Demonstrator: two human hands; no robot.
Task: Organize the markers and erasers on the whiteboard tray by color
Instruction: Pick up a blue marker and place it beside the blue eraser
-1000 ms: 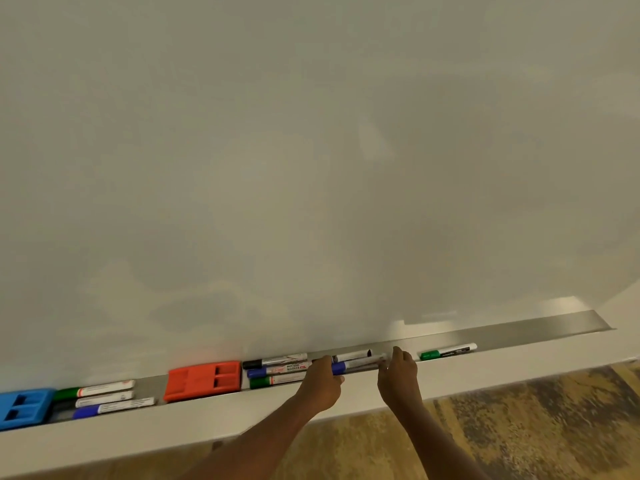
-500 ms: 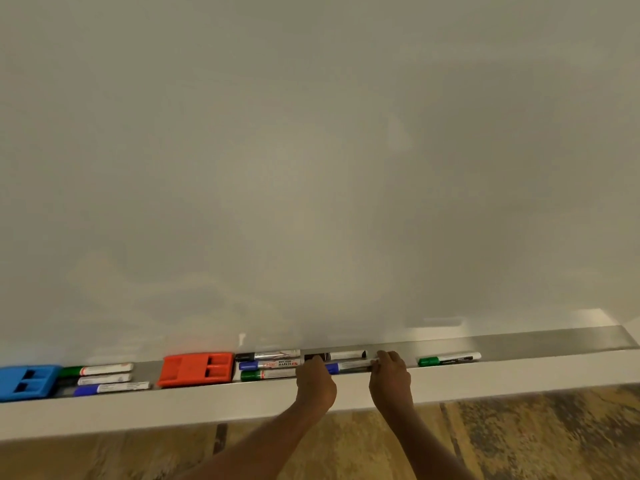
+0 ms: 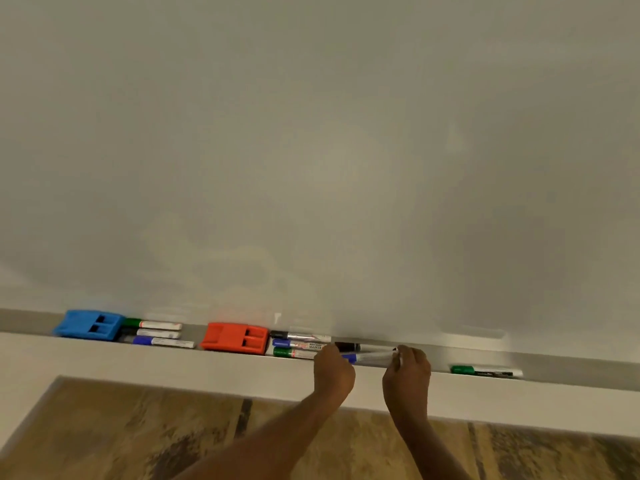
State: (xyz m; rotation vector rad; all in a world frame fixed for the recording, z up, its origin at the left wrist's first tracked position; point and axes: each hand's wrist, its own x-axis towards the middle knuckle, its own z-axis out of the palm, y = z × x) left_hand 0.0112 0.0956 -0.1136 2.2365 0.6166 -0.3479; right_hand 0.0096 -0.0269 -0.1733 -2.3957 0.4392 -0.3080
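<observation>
At tray centre: blue-capped marker spans between both hands, along front lip. Left hand fingers curled round cap end; right hand fingertips pinched on tail end. Can't tell if lifted or resting. Black marker just behind. Leftward: three-marker stack, orange eraser, three more markers, blue eraser. Lone green marker well right.

Erasers: two (one blue, one red). Markers: nine (green, blue, black caps).
</observation>
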